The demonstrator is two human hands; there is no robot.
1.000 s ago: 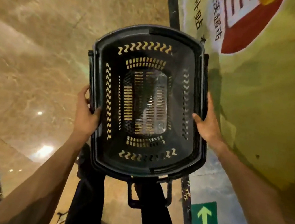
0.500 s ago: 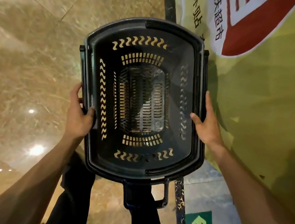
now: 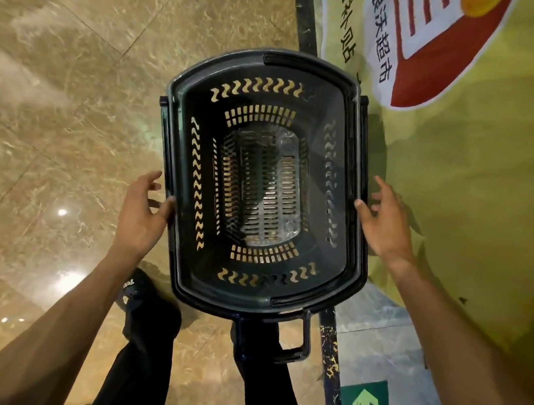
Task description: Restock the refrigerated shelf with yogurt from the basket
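Your basket (image 3: pixel 263 181) sits low in front of your legs, over the tan floor (image 3: pixel 69 88) and just beside the yellow floor graphic (image 3: pixel 482 198) — and it looks empty, nothing but slotted plastic at the bottom. No yogurt shows anywhere, and no refrigerated shelf is in view, so I can't tell how full it is. Judging by the bare basket, the restocking is likely finished, or not begun. Your left hand (image 3: pixel 140 212) has its fingers loosely spread, thumb touching the left rim; your right hand (image 3: pixel 387 224) is open beside the right rim, fingers splayed — neither hand grips.
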